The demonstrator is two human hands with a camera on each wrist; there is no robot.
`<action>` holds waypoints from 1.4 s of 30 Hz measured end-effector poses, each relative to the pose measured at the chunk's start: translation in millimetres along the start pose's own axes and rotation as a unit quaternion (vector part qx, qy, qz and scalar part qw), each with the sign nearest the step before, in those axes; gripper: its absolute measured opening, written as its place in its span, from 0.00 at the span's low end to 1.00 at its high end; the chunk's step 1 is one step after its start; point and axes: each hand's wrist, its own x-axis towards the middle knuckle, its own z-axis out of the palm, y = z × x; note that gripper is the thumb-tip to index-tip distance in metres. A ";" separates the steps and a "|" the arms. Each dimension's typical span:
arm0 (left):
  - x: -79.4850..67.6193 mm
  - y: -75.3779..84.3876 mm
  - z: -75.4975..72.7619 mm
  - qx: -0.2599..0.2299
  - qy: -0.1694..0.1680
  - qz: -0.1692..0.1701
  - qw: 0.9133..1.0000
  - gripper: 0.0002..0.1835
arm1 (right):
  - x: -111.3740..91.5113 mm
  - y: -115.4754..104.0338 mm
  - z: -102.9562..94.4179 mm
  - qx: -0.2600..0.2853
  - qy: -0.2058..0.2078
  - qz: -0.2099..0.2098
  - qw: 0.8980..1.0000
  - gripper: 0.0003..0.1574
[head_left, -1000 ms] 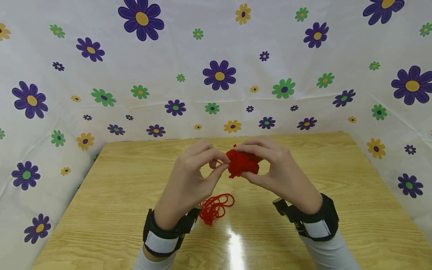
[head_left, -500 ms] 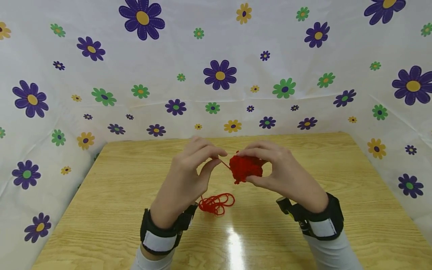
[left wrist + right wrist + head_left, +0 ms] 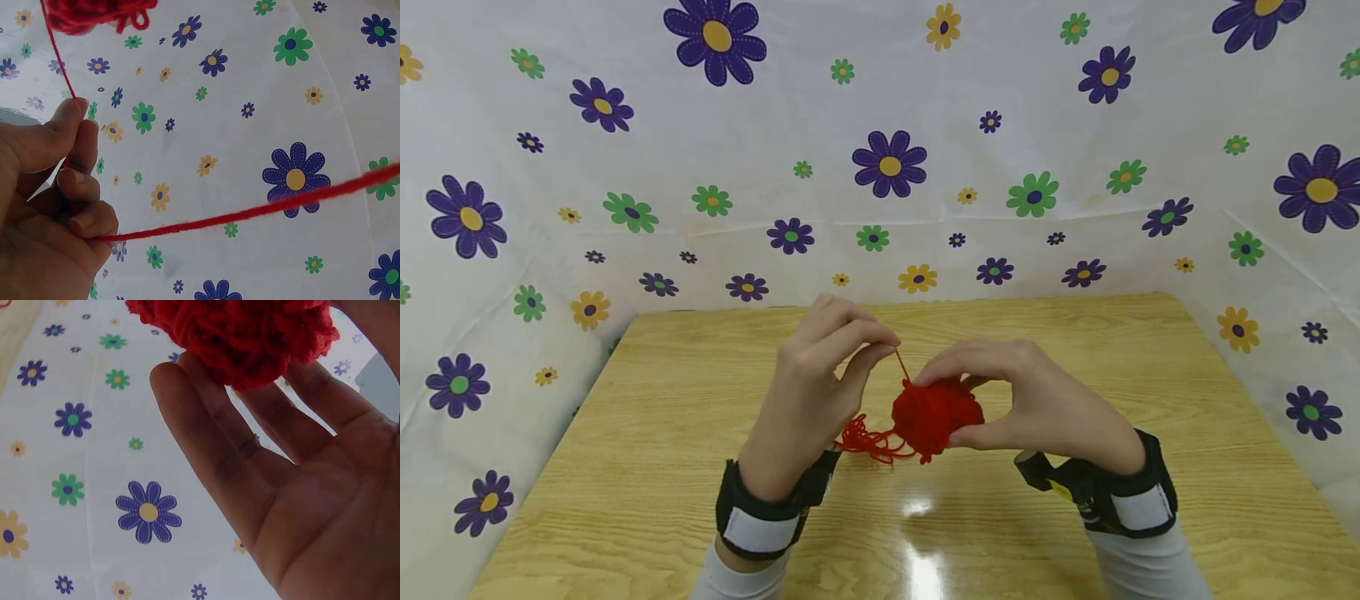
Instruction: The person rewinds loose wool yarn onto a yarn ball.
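Note:
A red ball of yarn (image 3: 931,414) is held above the table by my right hand (image 3: 1026,392), thumb on the near side and fingers over the top. In the right wrist view, the yarn ball (image 3: 231,337) rests against the fingers. My left hand (image 3: 820,383) pinches a red yarn strand (image 3: 903,365) between thumb and forefinger, up and left of the ball. From the left wrist view, the strand (image 3: 206,222) also passes through the curled lower fingers and runs off to the right. A loose tangle of red yarn (image 3: 868,440) lies on the table between the hands.
The wooden table (image 3: 685,400) stretches out on both sides of the hands. A white cloth with printed flowers (image 3: 737,167) stands behind it and along both sides. Each wrist wears a black strap (image 3: 760,521) with a camera.
My left hand has drawn away from the ball, leaving a stretch of strand between them. The right hand has lowered and turned the ball toward me. The loose tangle has shifted slightly.

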 end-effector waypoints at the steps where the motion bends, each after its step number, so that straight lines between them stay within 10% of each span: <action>1: 0.1 -0.2 0.8 -0.003 0.001 0.001 1.000 0.06 | -0.1 -0.9 -0.3 0.010 -0.002 -0.002 1.000 0.33; 18: 0.3 -3.4 6.4 -0.044 -0.019 -0.008 0.999 0.05 | -5.6 -7.3 -6.8 0.098 0.049 -0.058 0.992 0.38; 42: -0.7 0.8 7.9 -0.038 -0.051 -0.014 0.998 0.06 | -3.6 -7.3 -2.5 0.202 0.213 -0.124 0.948 0.30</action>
